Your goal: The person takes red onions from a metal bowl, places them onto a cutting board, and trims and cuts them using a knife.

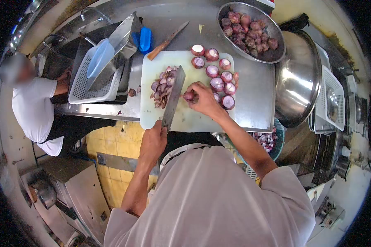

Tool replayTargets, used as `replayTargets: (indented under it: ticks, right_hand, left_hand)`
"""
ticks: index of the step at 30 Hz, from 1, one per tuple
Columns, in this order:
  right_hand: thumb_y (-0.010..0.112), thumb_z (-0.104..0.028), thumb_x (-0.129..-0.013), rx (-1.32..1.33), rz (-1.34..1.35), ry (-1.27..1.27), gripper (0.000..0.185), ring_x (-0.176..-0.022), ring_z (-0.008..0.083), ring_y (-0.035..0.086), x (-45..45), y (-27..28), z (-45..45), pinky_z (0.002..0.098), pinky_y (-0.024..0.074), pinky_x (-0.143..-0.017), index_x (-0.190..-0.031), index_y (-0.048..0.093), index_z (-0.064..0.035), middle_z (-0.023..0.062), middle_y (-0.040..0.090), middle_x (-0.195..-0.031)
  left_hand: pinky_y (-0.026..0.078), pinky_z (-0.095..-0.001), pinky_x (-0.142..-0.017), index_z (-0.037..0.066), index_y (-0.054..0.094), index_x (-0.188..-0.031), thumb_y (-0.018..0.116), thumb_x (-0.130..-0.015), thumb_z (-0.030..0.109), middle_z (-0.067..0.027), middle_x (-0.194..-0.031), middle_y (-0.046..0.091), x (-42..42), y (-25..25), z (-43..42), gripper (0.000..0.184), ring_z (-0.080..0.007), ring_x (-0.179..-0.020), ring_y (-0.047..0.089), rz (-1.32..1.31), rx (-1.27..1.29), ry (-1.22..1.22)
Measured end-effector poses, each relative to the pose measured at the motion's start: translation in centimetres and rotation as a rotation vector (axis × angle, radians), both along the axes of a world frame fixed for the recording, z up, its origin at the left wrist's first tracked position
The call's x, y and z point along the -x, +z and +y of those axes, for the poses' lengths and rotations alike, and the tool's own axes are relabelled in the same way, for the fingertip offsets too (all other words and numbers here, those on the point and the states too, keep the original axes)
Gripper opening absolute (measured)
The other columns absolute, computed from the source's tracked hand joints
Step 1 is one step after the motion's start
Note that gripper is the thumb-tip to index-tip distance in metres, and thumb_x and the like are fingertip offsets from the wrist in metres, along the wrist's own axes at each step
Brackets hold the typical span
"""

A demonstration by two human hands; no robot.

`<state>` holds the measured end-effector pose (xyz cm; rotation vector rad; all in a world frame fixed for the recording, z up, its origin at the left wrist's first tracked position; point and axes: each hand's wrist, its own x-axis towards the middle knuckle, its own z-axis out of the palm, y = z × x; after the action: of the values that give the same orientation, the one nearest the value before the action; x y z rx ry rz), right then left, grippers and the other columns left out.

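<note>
My left hand [153, 138] is closed round the handle of a broad cleaver [175, 96], whose blade points away from me over a white cutting board [185, 119]. My right hand [204, 99] pinches a small purple onion [189, 96] just right of the blade. Left of the blade lies a pile of onion tops and skins [164, 86]. Several trimmed red onions [217, 84] with pale cut faces sit along the board's right side, some partly behind my right hand.
A wooden-handled knife [167, 41] lies beyond the board. Unpeeled onions fill a steel bowl [282, 45] at the back right, beside a large pot [297, 78]. White basket [80, 99] and blue object [145, 40] at left; co-worker [33, 103] far left. Cut onions fill a low basin [279, 144].
</note>
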<state>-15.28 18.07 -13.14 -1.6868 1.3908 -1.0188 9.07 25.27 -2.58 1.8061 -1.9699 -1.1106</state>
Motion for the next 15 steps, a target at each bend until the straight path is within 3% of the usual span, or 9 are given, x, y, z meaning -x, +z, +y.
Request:
replayTargets:
  ticks: [7,10,14,15]
  right_hand:
    - [0.081,-0.008,-0.066,0.067,0.18,-0.01,0.043,-0.101,0.0363,0.062,0.3,0.8,0.3,0.0441,0.0516,-0.088,-0.105,0.064,-0.0047,0.0144,0.062,-0.107]
    - [0.081,-0.01,-0.066,0.031,0.225,-0.009,0.045,-0.102,0.0375,0.062,0.3,1.3,0.3,0.0451,0.0513,-0.088,-0.108,0.064,-0.0042,0.0159,0.061,-0.109]
    - [0.081,-0.012,-0.067,0.009,0.254,0.009,0.048,-0.101,0.0389,0.061,0.4,1.5,0.3,0.0461,0.0516,-0.087,-0.11,0.063,-0.0026,0.0176,0.06,-0.109]
    - [0.082,-0.012,-0.067,0.011,0.269,0.017,0.048,-0.1,0.0394,0.061,0.4,1.6,0.3,0.0464,0.0518,-0.086,-0.11,0.063,-0.0023,0.0181,0.059,-0.108]
  left_hand:
    - [0.046,-0.0591,-0.058,-0.004,0.058,-0.103,0.059,-0.097,0.009,-0.0326,-0.068,0.061,0.0,3.6,1.2,0.015,-0.054,-0.069,0.062,-0.066,-0.002,-0.099]
    - [0.048,-0.0572,-0.06,-0.002,0.056,-0.1,0.055,-0.1,0.013,-0.0303,-0.071,0.063,0.5,5.4,1.8,0.015,-0.0517,-0.072,0.065,-0.149,-0.059,-0.123]
    - [0.05,-0.058,-0.061,-0.004,0.053,-0.098,0.054,-0.099,0.01,-0.0315,-0.07,0.063,1.3,3.4,2.2,0.015,-0.0514,-0.074,0.066,-0.108,-0.038,-0.143]
    - [0.05,-0.0585,-0.059,-0.005,0.053,-0.097,0.055,-0.094,0.005,-0.0308,-0.068,0.062,1.9,2.6,2.1,0.011,-0.0506,-0.07,0.066,-0.101,0.019,-0.149]
